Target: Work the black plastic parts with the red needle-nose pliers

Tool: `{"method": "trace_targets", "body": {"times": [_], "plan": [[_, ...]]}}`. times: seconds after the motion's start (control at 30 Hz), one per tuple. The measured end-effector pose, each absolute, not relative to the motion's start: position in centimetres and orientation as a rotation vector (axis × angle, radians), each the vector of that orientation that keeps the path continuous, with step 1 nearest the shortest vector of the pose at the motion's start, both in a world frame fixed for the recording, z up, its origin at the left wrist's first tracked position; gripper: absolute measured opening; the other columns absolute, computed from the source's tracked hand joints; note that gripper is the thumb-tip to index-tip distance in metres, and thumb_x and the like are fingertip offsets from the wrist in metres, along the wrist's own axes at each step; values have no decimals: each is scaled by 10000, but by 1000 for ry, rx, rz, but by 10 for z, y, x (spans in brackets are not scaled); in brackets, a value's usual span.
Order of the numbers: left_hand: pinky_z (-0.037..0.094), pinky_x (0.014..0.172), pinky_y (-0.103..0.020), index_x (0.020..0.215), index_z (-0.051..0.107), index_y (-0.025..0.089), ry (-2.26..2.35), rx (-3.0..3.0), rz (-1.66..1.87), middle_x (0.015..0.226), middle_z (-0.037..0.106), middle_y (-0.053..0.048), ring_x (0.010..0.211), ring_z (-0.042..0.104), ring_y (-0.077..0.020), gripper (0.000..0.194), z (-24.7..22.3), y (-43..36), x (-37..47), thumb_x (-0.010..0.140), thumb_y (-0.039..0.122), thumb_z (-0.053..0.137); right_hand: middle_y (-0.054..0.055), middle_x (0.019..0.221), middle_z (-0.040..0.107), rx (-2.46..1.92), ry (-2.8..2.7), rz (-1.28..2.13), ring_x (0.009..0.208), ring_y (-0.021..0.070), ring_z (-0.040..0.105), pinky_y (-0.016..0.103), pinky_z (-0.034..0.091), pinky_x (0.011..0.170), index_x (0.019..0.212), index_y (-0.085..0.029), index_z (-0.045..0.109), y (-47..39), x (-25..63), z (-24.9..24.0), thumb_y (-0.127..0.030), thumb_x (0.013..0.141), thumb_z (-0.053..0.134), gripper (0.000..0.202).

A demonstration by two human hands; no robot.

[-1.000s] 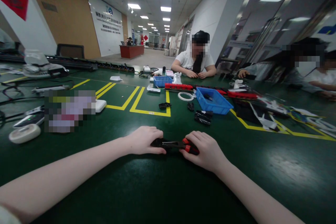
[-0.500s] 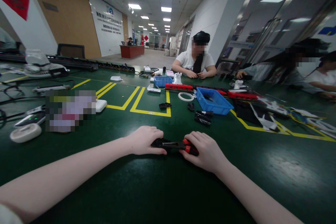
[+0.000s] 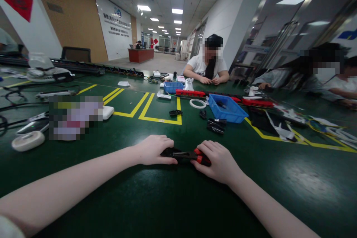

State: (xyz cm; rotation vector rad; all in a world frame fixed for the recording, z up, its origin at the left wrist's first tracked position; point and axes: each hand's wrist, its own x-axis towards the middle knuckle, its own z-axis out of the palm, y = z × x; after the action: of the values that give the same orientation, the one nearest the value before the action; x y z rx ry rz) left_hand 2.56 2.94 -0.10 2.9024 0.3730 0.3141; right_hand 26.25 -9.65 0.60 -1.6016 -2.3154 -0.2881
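Low over the green table, my right hand (image 3: 219, 160) is closed around the red and black handles of a pair of pliers (image 3: 187, 154). Their dark jaws point left. My left hand (image 3: 155, 149) pinches a small black part (image 3: 167, 152) between thumb and fingers, right at the plier tips. Fingers cover most of that part, so its kind and whether the jaws grip it cannot be made out. Beyond my hands lie another small black piece (image 3: 175, 113) and several glossy black pieces (image 3: 216, 125).
A blue tray (image 3: 227, 113) and a smaller blue bin (image 3: 173, 87) stand farther back. Near them is a white ring (image 3: 198, 103). To the left sit a white oval object (image 3: 28, 141) and a small white box (image 3: 107, 112). A person (image 3: 208, 65) sits across the table, others at right.
My hands, the pliers and the black part keep nearly the same pose. At the far right, a person's forearm has shifted slightly.
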Motion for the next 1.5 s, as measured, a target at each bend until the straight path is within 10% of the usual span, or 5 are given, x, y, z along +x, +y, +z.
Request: {"method": "trace_targets", "body": {"times": [1.5], "plan": [[359,593,-266,847,532,188,377,2862,297,809,596,-19,720,570,-182,406,-1,30,25,874,591,563,81,887,673,-1503,-2277,-350,773,216,622,346,473,681,931,-179,633,-96,265,3,-379,816,641,231]]}}
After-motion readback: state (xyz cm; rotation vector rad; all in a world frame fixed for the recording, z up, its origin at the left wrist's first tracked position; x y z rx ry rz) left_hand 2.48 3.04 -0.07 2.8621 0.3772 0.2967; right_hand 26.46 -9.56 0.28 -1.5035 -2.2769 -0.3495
